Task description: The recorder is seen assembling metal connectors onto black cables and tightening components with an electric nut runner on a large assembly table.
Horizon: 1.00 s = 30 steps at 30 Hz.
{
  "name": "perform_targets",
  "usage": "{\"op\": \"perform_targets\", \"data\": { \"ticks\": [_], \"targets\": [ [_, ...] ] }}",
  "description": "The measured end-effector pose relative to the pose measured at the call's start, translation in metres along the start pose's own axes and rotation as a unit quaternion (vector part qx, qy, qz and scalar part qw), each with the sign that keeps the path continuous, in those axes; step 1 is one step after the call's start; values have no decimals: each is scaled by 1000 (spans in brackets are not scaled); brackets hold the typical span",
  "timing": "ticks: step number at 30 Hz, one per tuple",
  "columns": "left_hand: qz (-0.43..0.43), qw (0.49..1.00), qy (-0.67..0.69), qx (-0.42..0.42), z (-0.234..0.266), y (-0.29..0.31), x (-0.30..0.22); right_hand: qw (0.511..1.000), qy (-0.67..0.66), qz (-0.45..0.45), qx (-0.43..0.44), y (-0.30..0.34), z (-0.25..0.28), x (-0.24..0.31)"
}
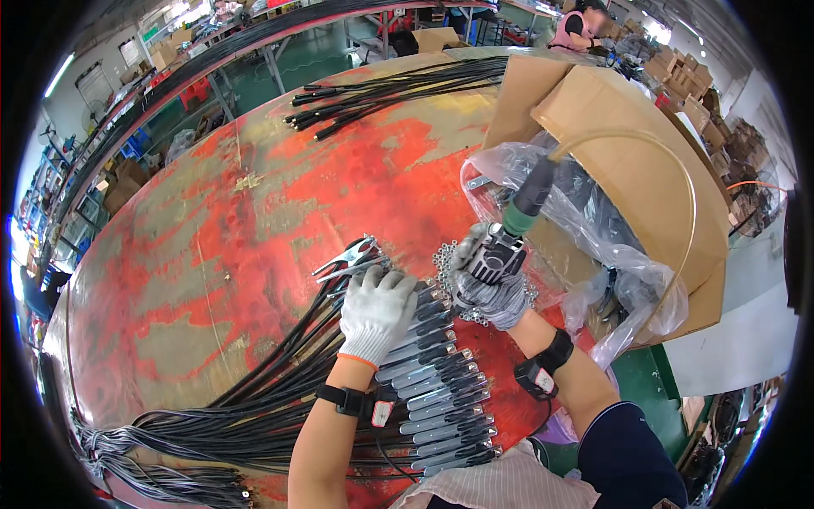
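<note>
My left hand, in a white glove with an orange cuff edge, lies palm down with its fingers curled over the upper end of a row of grey metal clamp pieces. What its fingertips press on is hidden. Just beyond them a silver clamp with parted jaws rests on the table. A grey-gloved right hand of mine is wrapped round a black and green power screwdriver, whose lower end is hidden by the hand. Small metal nuts lie in a heap around and under that hand.
Black cables run from the row to the lower left. An open cardboard box with a clear plastic bag stands at right, a yellowish hose arching over it. More cables lie on the worn red table's far side. Another person is beyond.
</note>
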State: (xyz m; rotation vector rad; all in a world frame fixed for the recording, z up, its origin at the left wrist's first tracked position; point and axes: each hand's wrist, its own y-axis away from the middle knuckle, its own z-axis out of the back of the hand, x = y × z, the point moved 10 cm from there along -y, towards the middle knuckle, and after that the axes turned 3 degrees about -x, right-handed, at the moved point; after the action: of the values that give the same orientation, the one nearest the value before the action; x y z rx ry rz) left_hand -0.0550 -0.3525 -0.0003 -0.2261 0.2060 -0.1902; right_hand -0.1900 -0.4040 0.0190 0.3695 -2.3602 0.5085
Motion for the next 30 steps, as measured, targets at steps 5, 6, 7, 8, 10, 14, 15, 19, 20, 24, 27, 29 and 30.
{"op": "perform_targets", "data": {
  "ticks": [5, 6, 7, 8, 10, 14, 15, 19, 20, 24, 27, 29, 30],
  "targets": [
    [3, 1000, -3, 2, 0, -3, 0, 974, -219, -51, -20, 7, 3, -4],
    [2, 1000, -4, 18, -2, -2, 1, 998, -59, 13, -12, 10, -10, 14],
    [2, 1000, -1, 22, -5, 1, 1, 992, 102, 74, -4, 15, -20, 27],
    [1, 1000, -4, 7, -2, 0, 1, 996, 81, 42, -8, 15, -13, 20],
    [-5, 1000, -8, -26, 4, 0, 0, 996, 63, 53, -18, 15, -10, 14],
    [-11, 1000, 5, -28, 6, -2, -2, 997, 59, 20, -35, 22, -5, 9],
    [-11, 1000, 5, -28, 5, -2, -2, 996, 87, 27, -25, 22, -11, 11],
    [-15, 999, -10, -38, 6, -1, -4, 999, -23, 15, -39, 23, -3, 7],
    [0, 999, -17, -35, 4, 2, 1, 995, 78, 49, -38, 25, -17, 17],
    [-1, 1000, 2, -14, 3, -3, 1, 987, 160, 8, -28, 39, -27, 20],
    [-34, 994, -5, -101, 14, 1, -6, 993, 109, -16, -46, 46, -21, 5],
    [-33, 995, -5, -99, 14, 0, -7, 992, 123, -16, -26, 45, -20, 5],
    [-32, 995, -4, -99, 14, -1, -7, 995, 87, -44, -31, 46, -16, -2]
  ]
}}
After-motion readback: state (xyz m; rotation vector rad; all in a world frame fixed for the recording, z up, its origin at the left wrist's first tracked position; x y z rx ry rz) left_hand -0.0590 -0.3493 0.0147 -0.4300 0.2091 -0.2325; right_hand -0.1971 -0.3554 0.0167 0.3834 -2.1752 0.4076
